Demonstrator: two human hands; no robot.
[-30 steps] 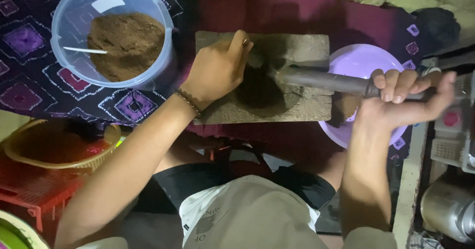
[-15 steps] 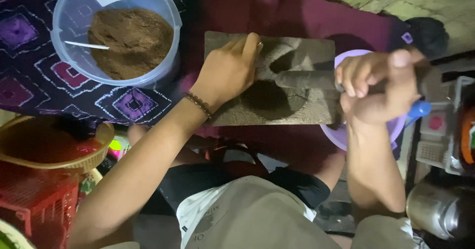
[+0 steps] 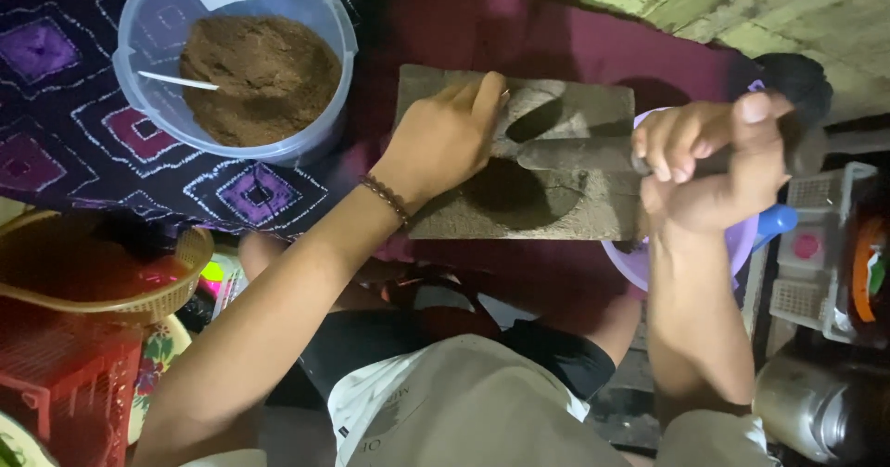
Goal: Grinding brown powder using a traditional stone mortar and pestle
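- Your left hand lies palm-down on the grey stone slab, fingers pressed together and curled over the slab's far-left part; it pinches nothing that shows.
- Your right hand is wrapped tight around the handle end of a dark stone roller, fingers folded over it, thumb pointing up.
- The roller runs from your right fist toward your left hand, lying across the slab, its tip just short of your left fingertips.
- A dark hollow of ground material sits on the slab just beside your left palm.
- A lilac bowl sits beneath your right hand, mostly hidden by it.
- Beyond your left wrist, a clear plastic tub holds brown powder and a white spoon.
- A woven basket sits under your left forearm.
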